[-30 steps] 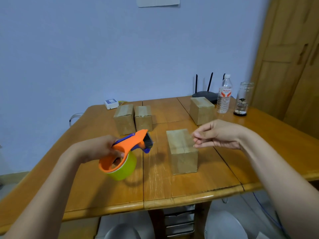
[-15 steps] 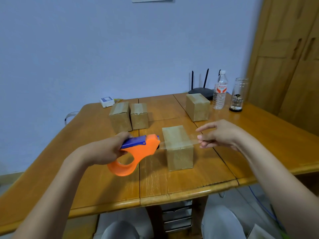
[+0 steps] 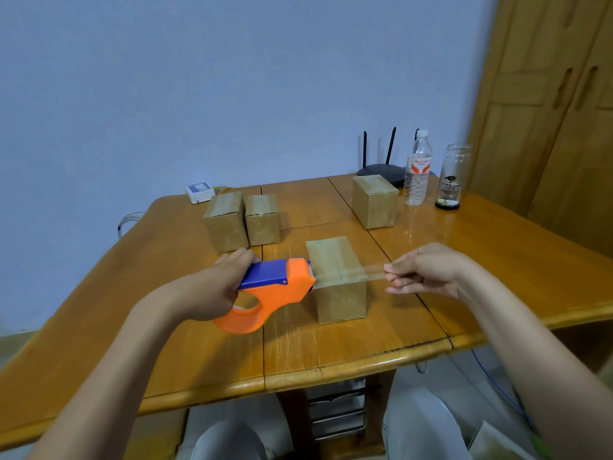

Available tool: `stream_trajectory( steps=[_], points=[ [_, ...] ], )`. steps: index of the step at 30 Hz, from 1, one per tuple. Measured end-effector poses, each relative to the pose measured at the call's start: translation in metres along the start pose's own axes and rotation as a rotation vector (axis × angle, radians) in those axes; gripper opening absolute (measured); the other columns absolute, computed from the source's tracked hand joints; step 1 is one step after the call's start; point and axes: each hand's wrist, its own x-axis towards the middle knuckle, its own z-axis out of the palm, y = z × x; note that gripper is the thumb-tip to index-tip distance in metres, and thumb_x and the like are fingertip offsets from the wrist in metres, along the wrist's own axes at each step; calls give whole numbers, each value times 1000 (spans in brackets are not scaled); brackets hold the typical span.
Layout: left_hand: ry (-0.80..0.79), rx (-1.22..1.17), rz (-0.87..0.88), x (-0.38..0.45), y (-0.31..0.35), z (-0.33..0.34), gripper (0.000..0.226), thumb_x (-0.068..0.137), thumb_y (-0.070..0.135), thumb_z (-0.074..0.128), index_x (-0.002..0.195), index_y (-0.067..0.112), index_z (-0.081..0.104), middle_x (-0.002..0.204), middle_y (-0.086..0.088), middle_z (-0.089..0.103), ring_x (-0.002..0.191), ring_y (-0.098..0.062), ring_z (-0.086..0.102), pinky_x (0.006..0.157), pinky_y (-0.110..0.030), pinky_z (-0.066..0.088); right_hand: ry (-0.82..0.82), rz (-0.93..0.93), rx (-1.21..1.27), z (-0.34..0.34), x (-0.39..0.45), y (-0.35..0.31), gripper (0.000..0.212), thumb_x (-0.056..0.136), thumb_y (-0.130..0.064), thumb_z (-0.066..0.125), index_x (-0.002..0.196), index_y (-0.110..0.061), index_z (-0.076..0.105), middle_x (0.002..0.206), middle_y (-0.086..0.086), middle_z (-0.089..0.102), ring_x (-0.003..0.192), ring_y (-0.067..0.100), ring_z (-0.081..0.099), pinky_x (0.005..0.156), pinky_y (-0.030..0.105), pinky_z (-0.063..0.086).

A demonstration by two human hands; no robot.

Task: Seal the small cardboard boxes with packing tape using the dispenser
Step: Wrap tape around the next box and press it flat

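Here, the left hand (image 3: 212,290) grips the handle of the orange and blue tape dispenser (image 3: 272,290), fingers curled round it, holding it just left of the nearest cardboard box (image 3: 336,280) with its front end close to the box's upper left edge. A strip of clear tape (image 3: 348,276) runs from the dispenser's mouth to the right, across the top of that box, to the right hand (image 3: 428,272), whose thumb and curled fingers pinch the free end just right of the box. Whether the tape touches the box top or hangs a little above it cannot be told. This box stands upright on the wooden table (image 3: 331,346), near the front edge and between the two hands. Farther back on the left, two more boxes (image 3: 242,220) stand side by side, touching or nearly so, and a fourth box (image 3: 374,200) stands apart at the far right. Behind that one sit a black router (image 3: 381,169), a plastic water bottle (image 3: 417,171) and a clear glass jar (image 3: 452,175), close together by the wall. A small white device (image 3: 199,191) lies at the far left edge of the table.
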Motion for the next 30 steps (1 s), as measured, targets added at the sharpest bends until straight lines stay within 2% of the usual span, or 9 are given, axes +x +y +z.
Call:
stream_trajectory(
  steps=[2,5,13,17,19,21,24,27,30],
  points=[
    [-8,48,-4,7,-8,10,52,89,-5,54,119,35,39,111,12,44,99,-9,46,79,-32,50,-2,8,-5,0,2,4,22,83,4,75,101,14,68,78,22,73,61,21,70,63,34,64],
    [-18,46,-34,10,-13,20,52,89,-5,55,119,34,40,110,14,44,98,-8,44,75,-23,45,-4,27,7,2,5,11,24,82,3,76,102,14,68,79,22,73,62,21,70,65,35,64],
    [-13,-11,-36,16,-22,33,53,88,-5,58,118,34,41,110,15,45,98,-9,46,80,-28,48,-31,56,-33,9,11,25,34,80,-6,78,109,9,69,92,21,76,76,24,73,74,40,64],
    [-2,-23,-24,18,-22,33,51,88,-5,58,117,34,41,111,14,46,99,-9,47,79,-25,46,-11,45,-151,9,10,25,40,81,-16,80,114,3,65,94,16,77,78,20,73,77,38,63],
    [-10,-20,-25,18,-20,33,51,89,-5,58,118,34,41,111,14,45,99,-8,47,76,-22,42,91,48,-347,10,11,24,43,82,-23,82,115,-3,62,97,17,76,83,21,73,80,39,63],
    [-11,-24,-30,18,-19,33,52,89,-5,58,119,34,40,112,14,44,98,-8,47,73,-20,40,304,-39,-588,14,10,21,44,90,-31,76,125,-10,60,112,16,72,99,26,70,90,39,58],
    [-4,-33,-31,17,-20,33,52,89,-5,57,119,34,40,112,14,45,97,-8,48,72,-20,40,513,-518,-748,37,-8,8,42,104,-35,51,139,-13,58,138,11,62,129,28,56,105,33,41],
    [-14,-36,-39,18,-18,32,52,88,-6,57,118,33,41,111,13,45,95,-9,49,73,-21,41,181,-810,-1001,77,-32,3,55,107,-41,37,156,-16,35,162,0,32,152,15,23,122,25,8],
    [-9,-34,-39,18,-17,32,51,89,-5,58,119,32,41,112,12,46,95,-9,50,74,-21,43,-26,-674,-1255,100,-29,20,74,103,-57,33,162,-19,10,169,-2,6,156,18,0,118,28,-4]
  ],
)
